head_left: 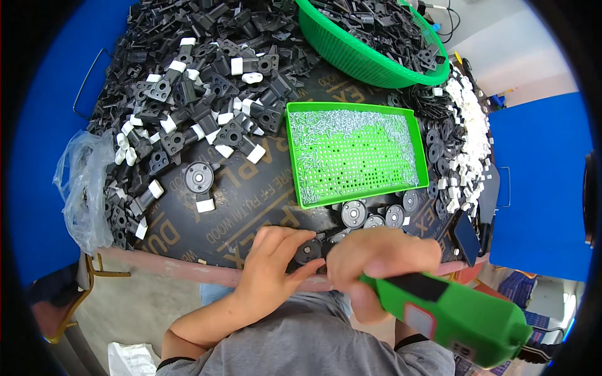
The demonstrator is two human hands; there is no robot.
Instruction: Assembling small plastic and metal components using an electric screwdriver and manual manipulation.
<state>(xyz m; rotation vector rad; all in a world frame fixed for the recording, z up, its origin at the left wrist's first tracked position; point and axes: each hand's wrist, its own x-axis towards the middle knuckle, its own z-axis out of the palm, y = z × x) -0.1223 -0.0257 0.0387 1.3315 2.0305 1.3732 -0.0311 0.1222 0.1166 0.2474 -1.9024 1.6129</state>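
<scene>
My left hand (268,266) curls its thumb and fingers round a black round plastic part (308,252) at the front edge of the table. Its centre shows a small pale spot. My right hand (379,266) is wrapped round a green electric screwdriver (467,316), whose body slants down to the right. The screwdriver's tip is hidden behind my right hand. Just beyond both hands sit several round parts with grey metal discs, one of them a disc part (354,214). Another disc part with a white end (199,177) lies apart at the left.
A light-green perforated tray (423,156) holds many small silver screws. Behind it stands a green basket (351,56) of black parts. Black brackets with white caps (216,94) are heaped at the left, near a clear plastic bag (88,188). White pieces (464,144) and a dark phone-like slab (466,238) lie right.
</scene>
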